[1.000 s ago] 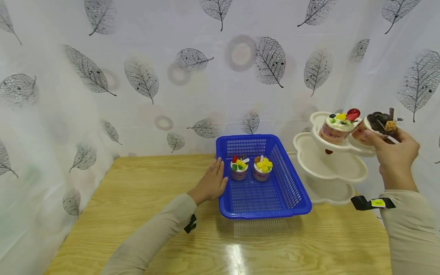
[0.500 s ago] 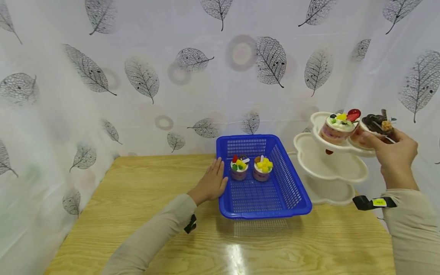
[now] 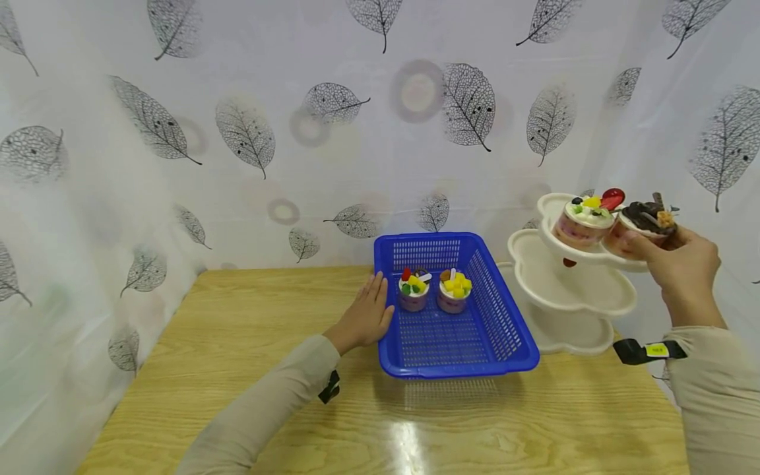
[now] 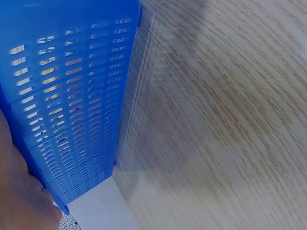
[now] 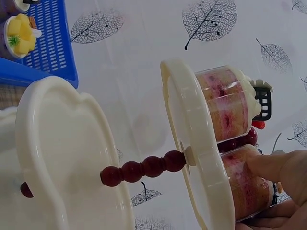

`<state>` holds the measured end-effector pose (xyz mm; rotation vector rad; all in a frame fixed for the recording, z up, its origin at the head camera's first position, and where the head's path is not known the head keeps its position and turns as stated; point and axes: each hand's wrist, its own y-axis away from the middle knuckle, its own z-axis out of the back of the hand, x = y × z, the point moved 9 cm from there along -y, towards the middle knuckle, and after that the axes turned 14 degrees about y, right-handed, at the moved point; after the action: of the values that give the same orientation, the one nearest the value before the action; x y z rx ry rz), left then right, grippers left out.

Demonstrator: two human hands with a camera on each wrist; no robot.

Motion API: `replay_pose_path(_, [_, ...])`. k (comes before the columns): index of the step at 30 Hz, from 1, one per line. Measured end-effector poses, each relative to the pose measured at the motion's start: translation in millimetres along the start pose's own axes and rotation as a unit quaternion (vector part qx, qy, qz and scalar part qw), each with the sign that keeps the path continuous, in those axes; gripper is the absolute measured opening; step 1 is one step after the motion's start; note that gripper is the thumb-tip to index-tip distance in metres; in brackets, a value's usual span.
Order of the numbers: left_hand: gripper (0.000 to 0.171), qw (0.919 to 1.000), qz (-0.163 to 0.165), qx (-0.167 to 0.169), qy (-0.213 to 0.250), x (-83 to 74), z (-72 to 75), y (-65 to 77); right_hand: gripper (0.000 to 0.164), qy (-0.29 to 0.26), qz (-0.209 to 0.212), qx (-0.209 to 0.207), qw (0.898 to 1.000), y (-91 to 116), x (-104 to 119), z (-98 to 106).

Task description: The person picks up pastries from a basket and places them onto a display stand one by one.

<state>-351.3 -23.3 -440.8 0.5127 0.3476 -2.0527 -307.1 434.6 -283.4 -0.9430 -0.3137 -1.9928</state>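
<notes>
My right hand [image 3: 689,267] grips a dessert cup topped with dark chocolate cream [image 3: 648,218] between thumb and fingers. In the right wrist view, the base of this layered dessert cup [image 5: 244,184] meets the top tier [image 5: 204,153] of a cream-coloured stand. Beside it on the same tier stands a fruit-topped dessert cup [image 3: 582,224] with a red spoon-like piece. My left hand [image 3: 367,313] rests with straight fingers along the left rim of a blue plastic basket [image 3: 460,371]. Inside the basket are a berry-topped dessert cup [image 3: 413,297] and a mango-topped dessert cup [image 3: 454,295].
Two lower tiers of the stand, a middle tier [image 3: 570,284] and a bottom tier [image 3: 572,333], sit right of the basket. A wooden table [image 3: 255,330] lies beneath. Behind it hangs a white curtain [image 3: 332,165] printed with leaves.
My right hand has moved slightly left and down with the chocolate-topped dessert cup, which has come more upright on the top tier. The left hand and basket have stayed put.
</notes>
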Motion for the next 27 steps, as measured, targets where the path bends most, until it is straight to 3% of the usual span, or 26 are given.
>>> replay_pose_path(9, [0.062,1.0000,0.001,-0.003,-0.001,-0.7,1.0,-0.4,0.074,0.052,0.018,-0.002,0.998,0.2,2.5,1.9])
replay_pose_path(21, [0.063,1.0000,-0.005,-0.001,-0.004,-1.3,0.4,0.3,0.068,0.036,0.011,-0.003,0.999,1.6,-0.4,2.5])
replay_pose_path(27, [0.062,0.9999,-0.010,-0.009,0.004,-0.6,0.8,-0.3,0.071,0.072,0.000,-0.007,0.997,3.4,-0.7,3.1])
